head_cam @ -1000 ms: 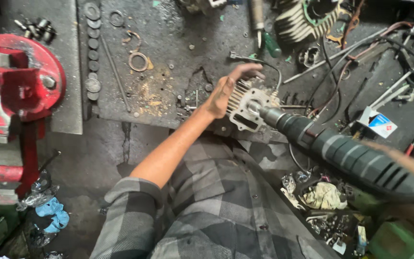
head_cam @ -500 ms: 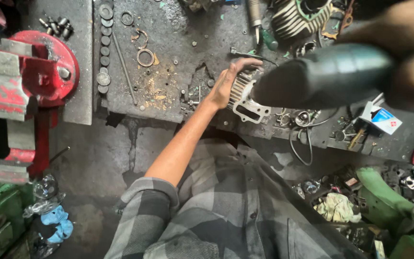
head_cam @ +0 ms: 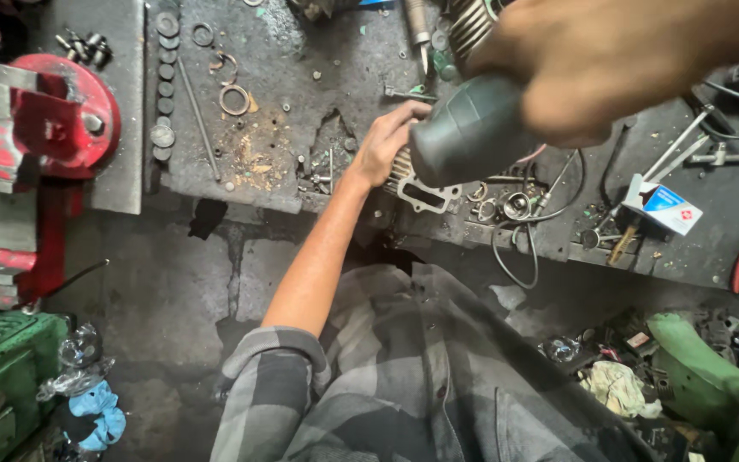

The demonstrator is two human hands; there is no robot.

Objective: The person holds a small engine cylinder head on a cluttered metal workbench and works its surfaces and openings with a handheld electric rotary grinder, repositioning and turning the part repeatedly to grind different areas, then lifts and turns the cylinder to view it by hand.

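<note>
Two grips: left hand (head_cam: 384,143) clasping finned metal part (head_cam: 419,186), right hand (head_cam: 617,60) clamped round dark tool handle (head_cam: 470,133).

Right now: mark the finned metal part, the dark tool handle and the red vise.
finned metal part (head_cam: 423,193), head view, on its pale flange plate.
dark tool handle (head_cam: 470,133), head view, on the rubbery grip end.
red vise (head_cam: 74,115), head view, on its round red body.
</note>
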